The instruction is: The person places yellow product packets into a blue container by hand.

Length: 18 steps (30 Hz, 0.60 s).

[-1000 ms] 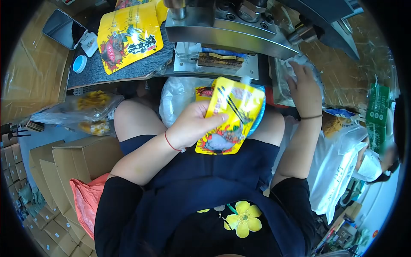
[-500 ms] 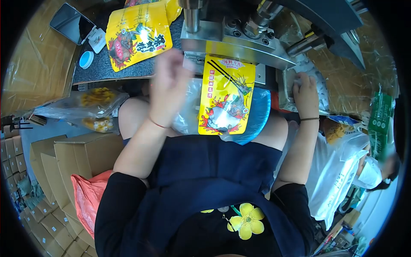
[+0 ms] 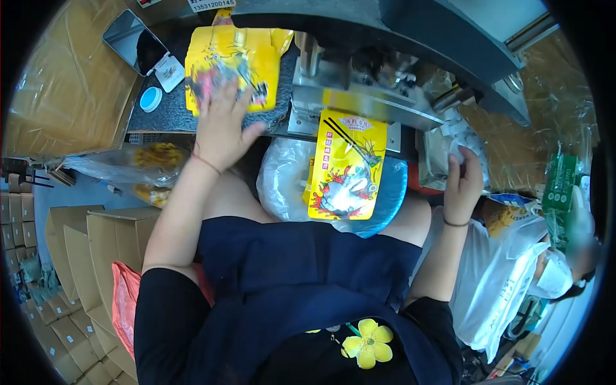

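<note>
A yellow printed pouch (image 3: 346,168) hangs with its top edge under the metal sealing machine (image 3: 366,96), above a blue basin (image 3: 389,192) on my lap. My left hand (image 3: 221,125) reaches, fingers spread, onto the stack of yellow pouches (image 3: 256,54) on the dark mat; it touches the top one without gripping it. My right hand (image 3: 463,181) is raised beside the machine, fingers pinched on a small white packet (image 3: 457,151) taken from a pile of white packets (image 3: 459,125).
A phone (image 3: 131,38), a small card and a blue-white lid (image 3: 151,99) lie on the mat at left. Clear bags of yellow snacks (image 3: 151,160) sit below the bench. Cardboard boxes (image 3: 96,237) stand at left. A white plastic bag (image 3: 507,269) and another person are at right.
My left hand let go of the yellow pouch at the machine and moved up-left to the pouch stack. My right hand lifted from the packet pile with a white packet.
</note>
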Motion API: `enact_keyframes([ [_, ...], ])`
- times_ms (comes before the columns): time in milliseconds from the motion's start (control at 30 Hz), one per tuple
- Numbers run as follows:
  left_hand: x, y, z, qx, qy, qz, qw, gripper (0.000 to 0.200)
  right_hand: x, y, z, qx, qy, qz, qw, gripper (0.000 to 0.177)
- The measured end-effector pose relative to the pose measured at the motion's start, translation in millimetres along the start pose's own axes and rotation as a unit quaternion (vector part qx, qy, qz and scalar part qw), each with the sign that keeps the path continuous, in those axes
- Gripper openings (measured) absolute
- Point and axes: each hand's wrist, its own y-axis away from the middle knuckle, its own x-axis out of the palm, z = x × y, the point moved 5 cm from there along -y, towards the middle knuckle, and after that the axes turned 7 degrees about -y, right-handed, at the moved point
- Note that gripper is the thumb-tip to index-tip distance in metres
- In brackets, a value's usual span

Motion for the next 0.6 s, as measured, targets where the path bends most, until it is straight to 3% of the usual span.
enact_keyframes([
  [133,-10,39,-30,0.002,0.141,-0.004,0.990,0.042,-10,16,29,0.100,-0.155,0.009,0.983,0.021],
  [167,-14,45,-31,-0.079,0.301,-0.006,0.950,0.034,-3,13,52,0.057,-0.141,0.028,0.988,0.019],
  [200,-27,45,-40,-0.157,0.451,-0.006,0.878,0.027,9,14,71,0.060,-0.188,0.079,0.977,0.017],
  [233,-30,44,-53,-0.230,0.587,-0.005,0.776,0.022,21,12,92,-0.019,-0.204,0.143,0.968,0.016],
  [267,-28,40,-69,-0.254,0.693,-0.022,0.674,0.022,34,10,108,-0.093,-0.259,0.193,0.942,0.014],
  [300,-26,43,-82,-0.231,0.727,0.039,0.646,0.018,40,5,126,-0.105,-0.291,0.248,0.918,0.012],
  [367,-29,37,-100,-0.154,0.657,0.129,0.727,0.017,35,-7,132,-0.043,-0.341,0.217,0.914,0.010],
  [433,-34,32,-121,-0.136,0.677,0.148,0.708,0.018,28,-19,133,0.042,-0.421,0.123,0.898,0.011],
  [467,-37,30,-129,-0.127,0.686,0.158,0.699,0.018,29,-22,136,0.041,-0.426,0.128,0.895,0.013],
  [567,-36,32,-146,-0.146,0.715,0.279,0.624,0.020,33,-27,136,-0.044,-0.305,0.209,0.928,0.014],
  [600,-38,30,-152,-0.126,0.764,0.224,0.592,0.024,29,-32,131,-0.098,-0.249,0.231,0.935,0.015],
])
